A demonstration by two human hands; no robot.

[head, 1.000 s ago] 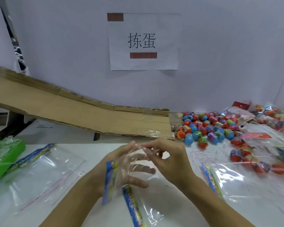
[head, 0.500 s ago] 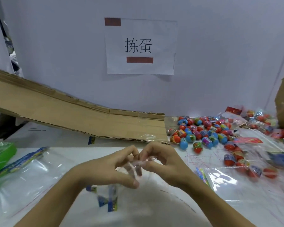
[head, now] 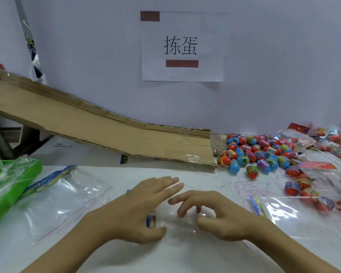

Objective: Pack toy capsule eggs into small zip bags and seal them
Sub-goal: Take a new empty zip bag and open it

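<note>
Clear film, one small zip bag (head: 177, 217): we find it flat on the white tabletop (head: 165, 257), straight in front of the cardboard ramp (head: 98, 133), under both hands. Printed header strip shows at its left end, beside our left thumb.

Left hand (head: 138, 211): fingers straight, laid over the bag; grip released, holding nothing. Right hand (head: 215, 215): fingers loosely bent, tips touching the film; nothing pinched that we can make out.

Toy capsule eggs (head: 254, 152): loose heap at the ramp's lower end, to its right. Filled bags (head: 311, 192) lie further right of the ramp; a larger empty bag (head: 65, 205) lies below its upper half.

Handling, as we judge it: the bag is light, limp and slippery, likely to slide or cling shut. We would take it at the stiffer zip edge, one hand per lip. Eggs look hard, smooth, prone to rolling.
</note>
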